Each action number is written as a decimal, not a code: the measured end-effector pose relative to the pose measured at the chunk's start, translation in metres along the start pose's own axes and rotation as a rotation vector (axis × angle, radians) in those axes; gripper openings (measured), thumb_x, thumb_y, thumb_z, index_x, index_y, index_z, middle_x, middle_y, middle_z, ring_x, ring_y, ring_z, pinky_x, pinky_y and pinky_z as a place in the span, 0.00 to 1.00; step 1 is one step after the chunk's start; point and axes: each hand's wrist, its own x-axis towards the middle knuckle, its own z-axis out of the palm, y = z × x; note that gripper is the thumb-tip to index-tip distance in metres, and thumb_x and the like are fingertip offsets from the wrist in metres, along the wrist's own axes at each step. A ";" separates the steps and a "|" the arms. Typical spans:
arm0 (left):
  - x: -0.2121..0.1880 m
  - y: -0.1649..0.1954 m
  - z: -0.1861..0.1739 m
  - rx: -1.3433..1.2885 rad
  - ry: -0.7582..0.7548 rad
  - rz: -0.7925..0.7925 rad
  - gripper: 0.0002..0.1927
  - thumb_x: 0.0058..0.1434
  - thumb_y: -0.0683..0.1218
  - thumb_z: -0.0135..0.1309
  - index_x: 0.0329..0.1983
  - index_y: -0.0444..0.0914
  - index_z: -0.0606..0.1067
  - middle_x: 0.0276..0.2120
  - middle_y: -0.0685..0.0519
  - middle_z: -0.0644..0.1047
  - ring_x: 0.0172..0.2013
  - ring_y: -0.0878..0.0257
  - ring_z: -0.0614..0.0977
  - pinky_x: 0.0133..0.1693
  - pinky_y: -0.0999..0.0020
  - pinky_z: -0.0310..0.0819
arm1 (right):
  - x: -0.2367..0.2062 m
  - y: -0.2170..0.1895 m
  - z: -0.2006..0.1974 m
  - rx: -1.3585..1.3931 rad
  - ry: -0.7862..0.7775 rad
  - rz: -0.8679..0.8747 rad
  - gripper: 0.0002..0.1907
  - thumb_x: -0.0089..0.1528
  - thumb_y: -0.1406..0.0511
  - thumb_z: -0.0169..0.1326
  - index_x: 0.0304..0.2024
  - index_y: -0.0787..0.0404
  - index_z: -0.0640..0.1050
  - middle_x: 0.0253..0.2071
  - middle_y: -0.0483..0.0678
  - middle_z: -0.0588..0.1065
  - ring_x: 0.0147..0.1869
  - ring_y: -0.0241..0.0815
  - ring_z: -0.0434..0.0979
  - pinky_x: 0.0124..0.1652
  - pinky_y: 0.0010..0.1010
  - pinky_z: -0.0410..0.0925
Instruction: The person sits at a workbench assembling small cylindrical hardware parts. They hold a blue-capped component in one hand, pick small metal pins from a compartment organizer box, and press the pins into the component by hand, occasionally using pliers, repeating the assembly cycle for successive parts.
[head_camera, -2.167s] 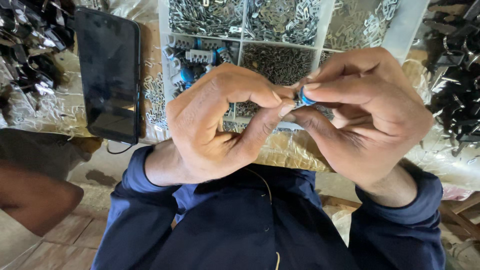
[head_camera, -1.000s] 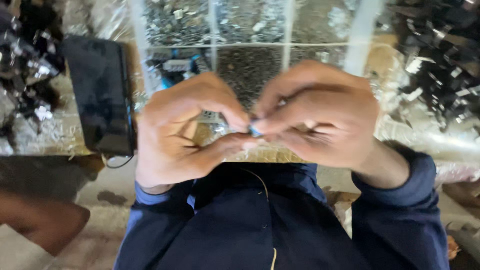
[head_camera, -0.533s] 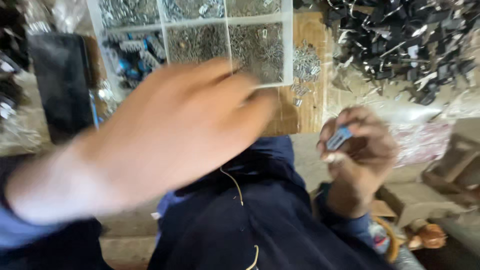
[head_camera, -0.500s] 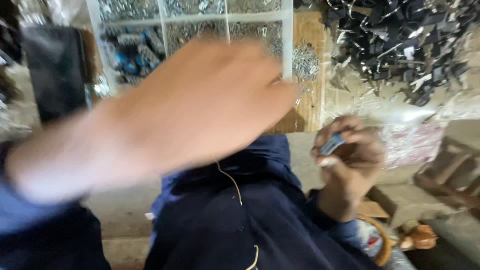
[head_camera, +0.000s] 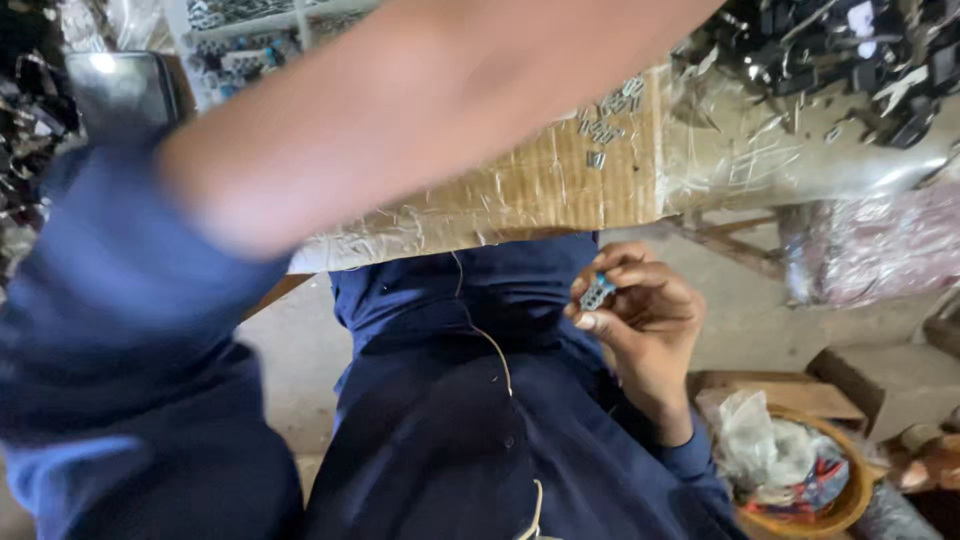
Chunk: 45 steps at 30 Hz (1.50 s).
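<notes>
- The left forearm (head_camera: 430, 110) is sweeping across the upper frame heavily blurred; its hand is running off the top edge, so whether it is carrying anything cannot be told.
- The compartment tray (head_camera: 260, 30) is showing only a corner behind that arm, its contents too small to identify.
- The dark phone (head_camera: 125, 90) is lying partly covered by the blue sleeve (head_camera: 120, 330).
- The small blue-and-metal part (head_camera: 597, 291) is sitting in the right hand (head_camera: 640, 320) grip, largely covered by fingers, its shape staying unclear.
- The basket (head_camera: 850, 500) is getting cut off at the bottom edge.
</notes>
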 end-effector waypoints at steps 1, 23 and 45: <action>-0.021 0.010 -0.012 -0.020 0.088 -0.033 0.08 0.60 0.41 0.64 0.42 0.36 0.81 0.34 0.48 0.80 0.29 0.62 0.77 0.25 0.70 0.67 | 0.002 -0.003 -0.001 -0.029 0.000 0.010 0.20 0.58 0.82 0.64 0.50 0.65 0.77 0.55 0.56 0.70 0.51 0.48 0.79 0.48 0.38 0.81; -0.058 0.084 0.132 -0.324 0.375 -0.499 0.15 0.64 0.38 0.60 0.54 0.37 0.77 0.46 0.50 0.73 0.47 0.55 0.77 0.46 0.67 0.78 | 0.105 -0.004 -0.035 -0.198 0.083 -0.476 0.19 0.64 0.84 0.58 0.55 0.67 0.78 0.51 0.58 0.76 0.45 0.45 0.84 0.41 0.27 0.81; -0.169 0.096 0.117 -0.114 0.303 -0.679 0.14 0.60 0.39 0.65 0.50 0.40 0.81 0.45 0.51 0.76 0.38 0.56 0.78 0.40 0.62 0.75 | 0.054 -0.009 0.026 -0.105 -0.153 -0.185 0.20 0.58 0.80 0.67 0.52 0.65 0.78 0.51 0.58 0.74 0.44 0.45 0.83 0.39 0.28 0.82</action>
